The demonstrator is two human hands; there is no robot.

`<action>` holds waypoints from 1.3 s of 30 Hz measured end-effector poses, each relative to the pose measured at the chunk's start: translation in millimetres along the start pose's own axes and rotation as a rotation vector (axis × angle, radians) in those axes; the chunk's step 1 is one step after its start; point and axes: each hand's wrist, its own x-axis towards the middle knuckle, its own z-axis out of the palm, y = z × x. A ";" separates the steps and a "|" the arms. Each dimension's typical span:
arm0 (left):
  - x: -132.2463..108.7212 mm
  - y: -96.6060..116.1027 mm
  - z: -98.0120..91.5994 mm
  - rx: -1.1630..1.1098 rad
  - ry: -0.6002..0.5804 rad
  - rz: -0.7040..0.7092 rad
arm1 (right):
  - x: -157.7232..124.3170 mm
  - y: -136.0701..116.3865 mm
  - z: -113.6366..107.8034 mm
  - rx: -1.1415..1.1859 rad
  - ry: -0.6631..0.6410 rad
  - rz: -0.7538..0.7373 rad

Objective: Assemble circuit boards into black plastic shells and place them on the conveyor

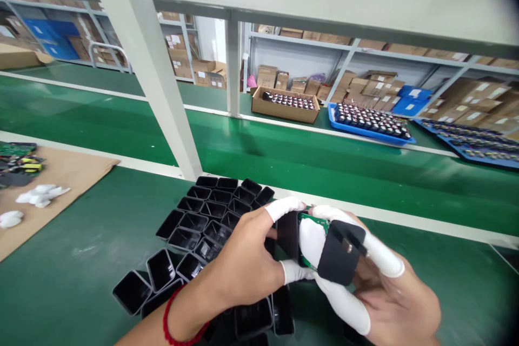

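Observation:
My left hand (253,259), with white finger covers and a red bracelet at the wrist, grips a black plastic case (287,233). My right hand (389,286), also in white finger covers, holds a black end cap with metal prongs (341,253). Between the two parts shows a green circuit board (318,221) with a white mass (312,242) on it. The board sits partly inside the case's opening, and the cap is at its right end. Many open black cases (213,209) stand packed together on the green table, behind and below my left arm.
Brown cardboard (77,173) at the left bears circuit boards and white pieces. A pale metal post (162,75) rises from the table's far edge. Beyond the green conveyor (251,146) stand a carton (284,111), a blue tray (365,135) of parts and shelves of boxes.

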 end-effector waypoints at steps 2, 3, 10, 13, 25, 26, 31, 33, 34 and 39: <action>0.1 -0.5 0.0 -0.014 -0.001 0.003 | 0.5 -0.3 1.8 0.018 -0.005 -0.023; 0.2 -0.7 0.1 -0.014 -0.004 0.002 | 0.4 -0.3 2.4 0.018 -0.006 -0.020; 0.4 0.0 0.3 0.015 -0.012 -0.020 | -6.3 3.0 2.1 0.038 -0.041 -0.030; 0.3 0.0 0.1 0.000 -0.017 -0.028 | -8.6 4.5 2.0 0.060 -0.053 -0.048; -0.3 -5.9 1.0 -0.023 -0.008 -0.017 | -10.1 8.2 -1.4 0.052 -0.111 -0.033; -0.3 -6.0 1.1 -0.024 -0.004 -0.017 | -10.4 8.8 -1.4 0.044 -0.112 -0.039; -0.5 -5.2 3.1 0.009 0.028 0.000 | -10.4 11.8 1.7 -0.054 -0.117 -0.018; 0.0 -5.1 4.1 -0.016 0.047 0.002 | -8.9 13.0 4.6 -0.016 -0.119 0.007; 0.4 -5.1 4.4 -0.038 0.056 -0.011 | -7.8 13.6 6.2 0.038 -0.115 0.020; 0.7 -6.2 5.0 -0.105 0.099 -0.103 | -3.8 17.9 11.9 0.234 -0.139 0.075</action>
